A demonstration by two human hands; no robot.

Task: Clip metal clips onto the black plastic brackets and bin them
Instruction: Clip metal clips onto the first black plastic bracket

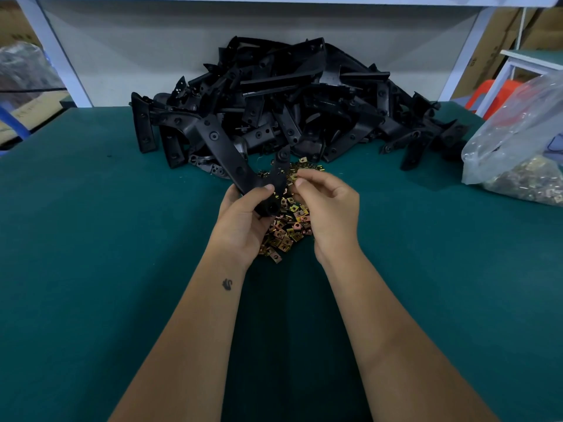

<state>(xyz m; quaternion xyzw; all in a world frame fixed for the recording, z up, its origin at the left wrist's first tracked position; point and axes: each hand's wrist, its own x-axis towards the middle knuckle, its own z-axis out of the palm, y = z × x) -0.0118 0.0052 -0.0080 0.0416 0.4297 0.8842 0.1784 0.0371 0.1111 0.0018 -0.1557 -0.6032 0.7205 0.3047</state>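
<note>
- Right hand [327,205]: fingertips bunched at the bracket's edge; whether they pinch a clip is too small to tell.
- Left hand [243,220]: fingers curled round bracket [243,166], thumb on top; bracket is black, V-shaped, holed, held above the clips [289,226].
- Clips: small brassy squares heaped on green mat [91,239].
- Pile [274,102] of brackets behind; clear bag [518,147] right, cut off.
</note>
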